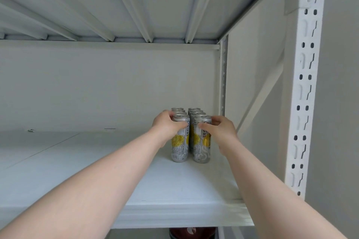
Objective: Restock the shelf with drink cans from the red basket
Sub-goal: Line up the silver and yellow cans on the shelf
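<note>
Two rows of slim silver drink cans are standing upright on the white shelf board [174,186], right of frame centre, running back toward the rear wall. Front can of the left row [179,145] and front can of the right row [202,145] are sitting side by side with a thin gap between them, both silver with a yellow round graphic and dark lettering; a barcode is showing low on the left one. Behind each front can only lids and rims are showing, roughly three or four deep, exact count unclear.

Left hand [167,124] is wrapping around the upper part of the left front can, fingers curling over the far side near the rim, thumb lying across the label. Right hand [221,128] is gripping the upper part of the right front can the same way, thumb pointing in across the label, fingers going around the right side. Both forearms are reaching in from the lower corners of the frame, bare.

The rest of the shelf board is stretching out to the left. The underside of the next shelf [136,11] is filling the top of the frame, ribbed with metal braces. A white perforated upright post [307,83] is running down the right edge. Something dark red [192,233] is peeking out below the board at bottom centre, too cut off to identify.
</note>
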